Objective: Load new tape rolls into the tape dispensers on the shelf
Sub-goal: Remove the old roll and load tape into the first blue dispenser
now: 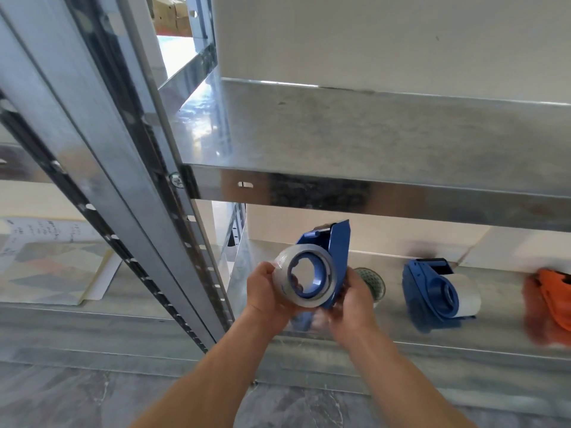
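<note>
Shelf [370, 134] | left hand [262, 288] holds tape roll [310, 253] | right hand [355, 301] grips dispenser [338, 242], nose up

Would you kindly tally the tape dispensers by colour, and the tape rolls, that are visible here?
Blue dispensers: 2 (held blue dispenser, lying blue dispenser)
Orange dispenser: 1, blurred at the right edge
Tape rolls: 3 (held roll, loose roll, loaded roll)
Total: 6
</note>
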`<state>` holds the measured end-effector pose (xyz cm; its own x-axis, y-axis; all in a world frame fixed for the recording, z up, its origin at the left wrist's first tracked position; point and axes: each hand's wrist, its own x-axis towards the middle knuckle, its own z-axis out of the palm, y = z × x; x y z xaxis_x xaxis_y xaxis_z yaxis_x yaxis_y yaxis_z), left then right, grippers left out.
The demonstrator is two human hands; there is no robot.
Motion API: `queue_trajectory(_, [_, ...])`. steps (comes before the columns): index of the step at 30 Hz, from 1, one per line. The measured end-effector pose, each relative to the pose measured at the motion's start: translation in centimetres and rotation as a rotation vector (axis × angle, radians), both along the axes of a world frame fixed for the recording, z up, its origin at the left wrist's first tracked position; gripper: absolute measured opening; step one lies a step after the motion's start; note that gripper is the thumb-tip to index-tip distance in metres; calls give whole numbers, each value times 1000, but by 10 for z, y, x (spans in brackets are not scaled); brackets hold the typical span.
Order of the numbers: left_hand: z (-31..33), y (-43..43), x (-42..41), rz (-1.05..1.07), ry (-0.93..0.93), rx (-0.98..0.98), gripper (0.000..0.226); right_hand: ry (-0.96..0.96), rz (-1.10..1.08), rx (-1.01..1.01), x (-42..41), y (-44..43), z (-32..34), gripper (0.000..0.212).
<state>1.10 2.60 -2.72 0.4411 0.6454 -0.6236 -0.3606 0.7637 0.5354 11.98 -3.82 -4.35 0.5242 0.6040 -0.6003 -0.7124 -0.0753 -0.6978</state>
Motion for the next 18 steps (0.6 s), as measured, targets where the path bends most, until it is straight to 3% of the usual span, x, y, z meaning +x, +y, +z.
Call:
queue_trajectory(4, [13,-1,3,-59,-154,-37,33,59,42,199,10,-12,19,17])
queue_trajectory(6, [17,-1,5,-78,-199,-61,33,92,78,275,12,-16,26,24])
queue_trajectory(9, [17,-1,7,-98,-241,-76,32,53,125,313,16,-20,32,32])
queue_trajectory(13, [16,-1,6,-128,-263,-66,30,26,166,353,18,-24,37,22])
queue_trajectory(18, [8,-1,4,-214,-237,-50,33,116,274,413,23,-35,41,23])
